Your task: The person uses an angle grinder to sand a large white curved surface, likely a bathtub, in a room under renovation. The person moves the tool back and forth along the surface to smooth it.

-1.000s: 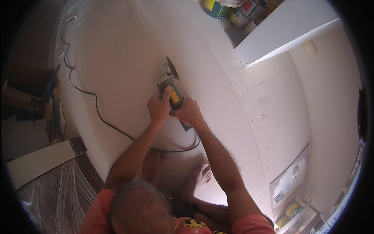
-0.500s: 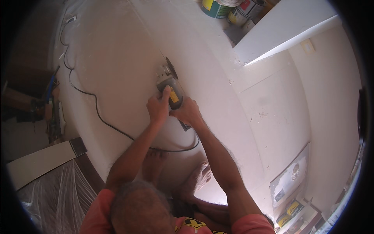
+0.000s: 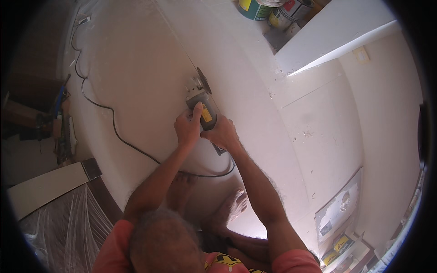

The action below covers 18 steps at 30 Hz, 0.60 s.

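An angle grinder point(image 3: 208, 116) with a dark body and a yellow label is held in both my hands, low over the pale, dusty floor. Its thin disc point(image 3: 204, 80) stands on edge along a narrow straight line in the floor; whether it cuts in there cannot be made out. My left hand point(image 3: 187, 127) wraps the left side near the head, thumb on top. Further back, my right hand point(image 3: 224, 132) is closed around the body from the right. Below that hand the grinder's rear end shows, with the black cord point(image 3: 202, 175) curving away left.
The cord runs up the left side to a plug connection point(image 3: 84, 20). My bare feet point(image 3: 236, 204) are just behind the grinder. Paint cans point(image 3: 257, 10) stand at the far right beside a white block point(image 3: 334, 34). Tools point(image 3: 63, 123) and plastic sheeting point(image 3: 70, 223) lie left.
The view has shifted slightly, and the grinder with both hands appears a little further right. The line ahead of the disc shows more clearly. Both grips are the same.
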Motion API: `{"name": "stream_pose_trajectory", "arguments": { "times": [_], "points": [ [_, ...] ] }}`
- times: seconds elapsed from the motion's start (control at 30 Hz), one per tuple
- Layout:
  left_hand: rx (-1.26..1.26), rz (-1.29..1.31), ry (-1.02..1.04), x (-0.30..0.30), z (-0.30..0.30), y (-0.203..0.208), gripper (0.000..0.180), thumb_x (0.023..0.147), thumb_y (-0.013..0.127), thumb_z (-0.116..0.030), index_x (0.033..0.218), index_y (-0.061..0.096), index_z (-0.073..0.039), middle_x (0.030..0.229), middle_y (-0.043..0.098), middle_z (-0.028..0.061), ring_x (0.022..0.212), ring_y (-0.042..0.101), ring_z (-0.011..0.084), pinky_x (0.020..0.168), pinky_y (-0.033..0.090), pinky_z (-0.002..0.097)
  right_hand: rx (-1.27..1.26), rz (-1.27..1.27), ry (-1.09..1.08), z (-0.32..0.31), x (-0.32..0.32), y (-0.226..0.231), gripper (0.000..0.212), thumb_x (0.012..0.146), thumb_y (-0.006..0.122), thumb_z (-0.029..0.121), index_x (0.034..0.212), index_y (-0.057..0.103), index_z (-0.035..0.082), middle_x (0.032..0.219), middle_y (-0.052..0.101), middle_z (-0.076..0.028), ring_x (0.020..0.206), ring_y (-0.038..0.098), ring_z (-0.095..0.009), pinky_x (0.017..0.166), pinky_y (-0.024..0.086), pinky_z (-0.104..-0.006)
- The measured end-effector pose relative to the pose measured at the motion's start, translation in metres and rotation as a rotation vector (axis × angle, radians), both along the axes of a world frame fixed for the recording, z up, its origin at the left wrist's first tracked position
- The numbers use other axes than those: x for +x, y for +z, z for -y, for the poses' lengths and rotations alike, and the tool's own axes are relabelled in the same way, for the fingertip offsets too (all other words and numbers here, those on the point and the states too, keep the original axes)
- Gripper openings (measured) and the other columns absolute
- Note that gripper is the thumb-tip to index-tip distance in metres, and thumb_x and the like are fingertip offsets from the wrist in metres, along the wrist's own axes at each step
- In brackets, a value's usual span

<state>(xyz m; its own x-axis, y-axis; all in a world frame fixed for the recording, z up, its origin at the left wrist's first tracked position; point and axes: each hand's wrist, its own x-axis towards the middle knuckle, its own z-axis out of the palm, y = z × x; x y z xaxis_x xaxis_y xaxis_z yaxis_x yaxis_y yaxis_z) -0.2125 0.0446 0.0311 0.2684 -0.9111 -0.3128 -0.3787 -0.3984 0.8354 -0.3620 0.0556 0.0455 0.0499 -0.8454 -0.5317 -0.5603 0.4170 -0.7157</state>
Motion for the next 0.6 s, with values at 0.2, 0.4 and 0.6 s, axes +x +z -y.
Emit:
{"name": "stream_pose_trajectory", "arguments": {
  "times": [0.2,0.4,0.6],
  "points": [
    [-0.092,0.008,0.009,0.002,0.001,-0.011,0.068,0.105,0.068,-0.06,0.106,0.081,0.006,0.079,0.073,0.0102,0.073,0.068,0.0165,0.069,0.054,0.0368,0.013,0.052,0.016,0.004,0.0,0.018,0.06,0.069,0.087,0.027,0.119,0.069,-0.001,0.097,0.079,-0.021,0.089,0.078,-0.039,0.083,0.062,-0.0465],
    [-0.015,0.012,-0.005,0.001,0.002,-0.006,0.069,0.104,0.064,-0.062,0.108,0.081,0.005,0.096,0.081,0.023,0.096,0.08,0.0373,0.088,0.058,0.0472,0.066,0.04,-0.001,0.004,-0.001,0.015,0.061,0.069,0.087,0.028,0.119,0.068,-0.002,0.101,0.079,-0.023,0.095,0.078,-0.043,0.087,0.062,-0.049],
    [-0.116,0.017,0.012,0.002,0.001,-0.016,0.067,0.104,0.068,-0.06,0.106,0.082,0.006,0.079,0.075,0.0107,0.073,0.07,0.0174,0.07,0.055,0.037,0.03,0.022,0.033,0.003,0.0,0.016,0.061,0.069,0.088,0.028,0.119,0.068,-0.002,0.101,0.079,-0.024,0.098,0.078,-0.042,0.087,0.062,-0.0492]
  ]
}}
